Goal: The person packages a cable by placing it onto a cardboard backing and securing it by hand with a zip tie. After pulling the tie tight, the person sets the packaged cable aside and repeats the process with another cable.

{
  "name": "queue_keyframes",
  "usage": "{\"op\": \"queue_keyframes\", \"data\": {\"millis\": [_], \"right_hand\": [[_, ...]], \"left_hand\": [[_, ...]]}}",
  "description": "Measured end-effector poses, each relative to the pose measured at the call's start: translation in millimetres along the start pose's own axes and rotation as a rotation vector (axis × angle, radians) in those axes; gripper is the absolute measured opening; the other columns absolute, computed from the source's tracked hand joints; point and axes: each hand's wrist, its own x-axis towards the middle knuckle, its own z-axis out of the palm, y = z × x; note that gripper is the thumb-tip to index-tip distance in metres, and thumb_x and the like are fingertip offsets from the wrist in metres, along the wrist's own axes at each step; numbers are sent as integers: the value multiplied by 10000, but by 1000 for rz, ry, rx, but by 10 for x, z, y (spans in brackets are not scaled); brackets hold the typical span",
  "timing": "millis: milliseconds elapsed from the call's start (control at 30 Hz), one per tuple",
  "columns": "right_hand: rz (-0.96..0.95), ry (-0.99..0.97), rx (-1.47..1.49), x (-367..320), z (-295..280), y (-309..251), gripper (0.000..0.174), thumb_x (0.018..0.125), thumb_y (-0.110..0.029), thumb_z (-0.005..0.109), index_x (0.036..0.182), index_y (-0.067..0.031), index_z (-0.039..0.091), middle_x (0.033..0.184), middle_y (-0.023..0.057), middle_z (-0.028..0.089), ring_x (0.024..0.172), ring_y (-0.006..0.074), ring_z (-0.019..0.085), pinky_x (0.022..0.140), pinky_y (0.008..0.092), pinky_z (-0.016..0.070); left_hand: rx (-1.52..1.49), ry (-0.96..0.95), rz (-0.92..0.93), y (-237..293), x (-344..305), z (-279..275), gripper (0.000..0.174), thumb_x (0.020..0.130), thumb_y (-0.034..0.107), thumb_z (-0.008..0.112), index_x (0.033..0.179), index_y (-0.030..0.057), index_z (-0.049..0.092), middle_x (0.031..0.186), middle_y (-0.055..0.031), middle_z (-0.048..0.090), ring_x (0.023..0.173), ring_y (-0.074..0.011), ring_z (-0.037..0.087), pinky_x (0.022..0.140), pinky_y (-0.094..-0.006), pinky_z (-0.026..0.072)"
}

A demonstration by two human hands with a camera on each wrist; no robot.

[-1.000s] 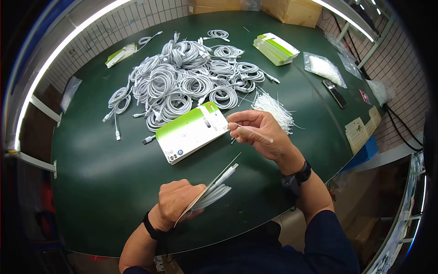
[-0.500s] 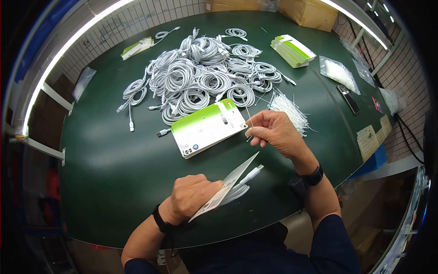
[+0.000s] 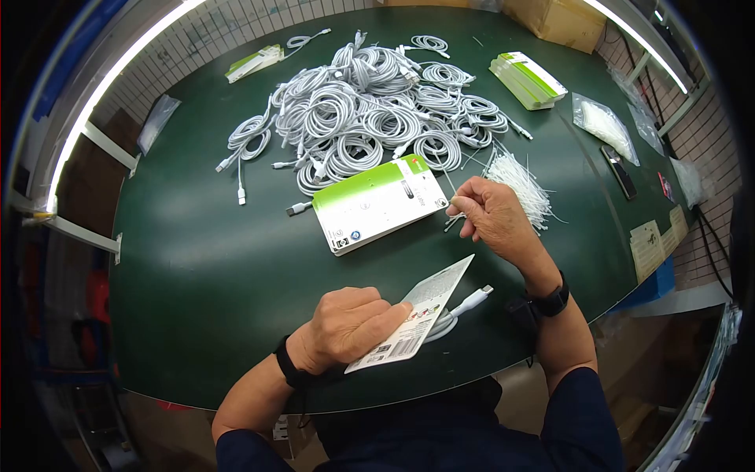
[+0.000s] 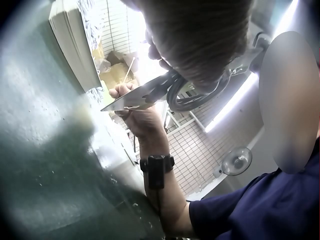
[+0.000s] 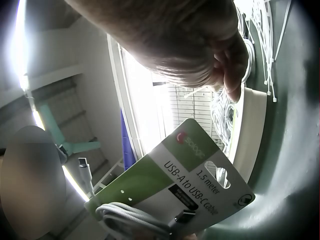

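The left hand [image 3: 350,326] has its fingers clamped on a card [image 3: 431,308], the coiled cable [image 5: 134,219] against its face, above the desk [image 3: 228,307]. The right hand [image 3: 499,216] pinches a tie [image 4: 129,69] near the stack [image 3: 381,206]. A slack left grip could let the cable slide; a light pinch could drop the tie.

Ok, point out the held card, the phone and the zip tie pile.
Held card [image 5: 175,172], right wrist view: its printed front.
Phone [image 3: 619,171], head view: middle of its body.
Zip tie pile [image 3: 517,189], head view: its middle.
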Motion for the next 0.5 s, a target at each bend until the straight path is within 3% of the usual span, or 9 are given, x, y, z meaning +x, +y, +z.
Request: {"op": "queue_keyframes", "data": {"millis": [233,333,500], "right_hand": [[31,29,-18,5,15,-8,126,1074,-129,619,1058,-12,663,846,53,730,596,59,631,519,212,502],[-17,95,-77,-5,38,-22,122,1055,-117,633,1021,-1,649,773,72,723,589,108,660,525,273,517],[-126,115,-187,10,56,38,128,1067,-114,627,1042,8,655,794,60,712,585,101,636,528,269,504]], "left_hand": [[-4,8,3,-25,-15,1,355,772,32,803,1103,-47,701,681,-45,593,542,-173,558,452,-314,436],[-4,8,5,-24,-12,-4,351,774,31,802,1102,-45,702,680,-44,594,542,-171,558,452,-311,434],[-4,19,12,-10,-3,-2,335,781,39,797,1093,-41,704,678,-39,598,542,-165,559,452,-307,433]]}}
